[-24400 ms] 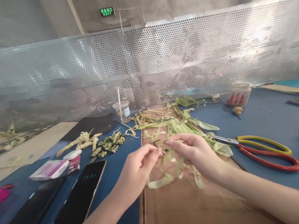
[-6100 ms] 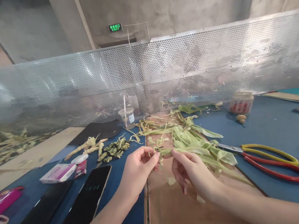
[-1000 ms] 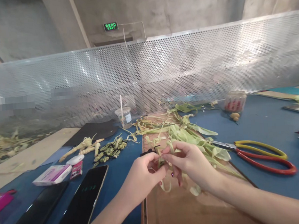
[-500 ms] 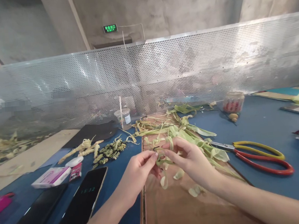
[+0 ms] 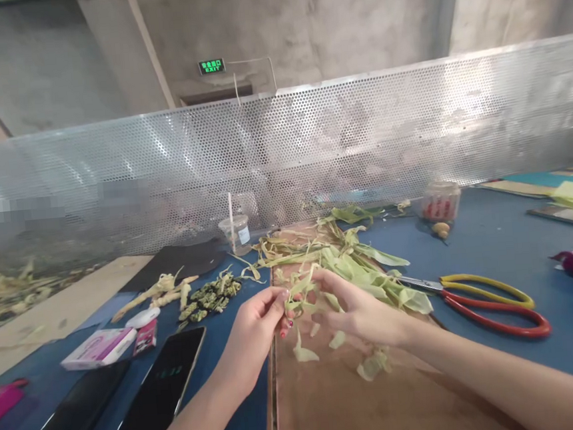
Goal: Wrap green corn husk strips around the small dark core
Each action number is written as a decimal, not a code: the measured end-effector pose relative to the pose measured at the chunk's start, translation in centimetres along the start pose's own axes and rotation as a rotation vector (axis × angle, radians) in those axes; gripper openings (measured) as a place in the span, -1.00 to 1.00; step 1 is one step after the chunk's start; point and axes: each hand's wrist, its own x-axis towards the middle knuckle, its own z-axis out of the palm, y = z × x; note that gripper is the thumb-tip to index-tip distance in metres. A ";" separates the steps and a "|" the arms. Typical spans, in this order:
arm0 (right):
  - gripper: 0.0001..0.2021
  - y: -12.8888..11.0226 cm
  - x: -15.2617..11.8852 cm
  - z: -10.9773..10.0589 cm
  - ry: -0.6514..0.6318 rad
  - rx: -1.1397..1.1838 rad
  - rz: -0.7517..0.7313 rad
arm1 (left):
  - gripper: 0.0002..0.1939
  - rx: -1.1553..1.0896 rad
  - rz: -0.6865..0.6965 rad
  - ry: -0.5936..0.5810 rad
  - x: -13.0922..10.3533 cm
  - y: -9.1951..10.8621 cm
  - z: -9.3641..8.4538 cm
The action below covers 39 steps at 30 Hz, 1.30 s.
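Note:
My left hand [image 5: 259, 328] pinches a pale green corn husk strip [image 5: 300, 289] between thumb and fingertips. The strip is looped or knotted, and a loose end [image 5: 304, 352] hangs below. My right hand [image 5: 357, 309] is close on the right, its bent fingers at the strip's upper end and its thumb apart from them. Whether those fingertips touch the strip is hard to see. Under both hands lies a brown wooden board [image 5: 328, 405] with small husk scraps [image 5: 374, 364] on it. A pile of pale green husks [image 5: 356, 269] covers the board's far end.
Scissors [image 5: 495, 304] with one red and one yellow handle lie right. Left are a phone [image 5: 155, 400], a white-and-purple box [image 5: 99, 348], dark green knotted pieces [image 5: 211, 296] and pale root-like pieces [image 5: 156, 295]. A plastic cup [image 5: 238, 234] and a jar [image 5: 440, 203] stand near the perforated metal screen [image 5: 281, 155].
My right thumb and fingers have spread apart from their pinch near the left hand. The left hand has shifted slightly left, still pinching the husk strip. The view has tilted up a little.

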 end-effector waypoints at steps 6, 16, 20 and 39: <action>-0.67 0.4 0.0 0.6 0.034 0.229 -0.090 | -0.72 0.160 0.082 0.079 0.3 -0.5 -0.4; -0.64 0.4 0.1 0.3 0.087 0.209 -0.149 | -0.67 0.588 0.259 0.267 0.6 -0.5 -1.3; -0.63 0.4 -0.1 0.1 0.122 0.166 -0.121 | -0.66 0.613 0.290 0.314 0.6 -0.3 -1.3; -0.72 0.5 0.1 0.4 0.372 0.115 -0.016 | -0.85 0.417 0.355 0.342 1.0 -1.0 -1.4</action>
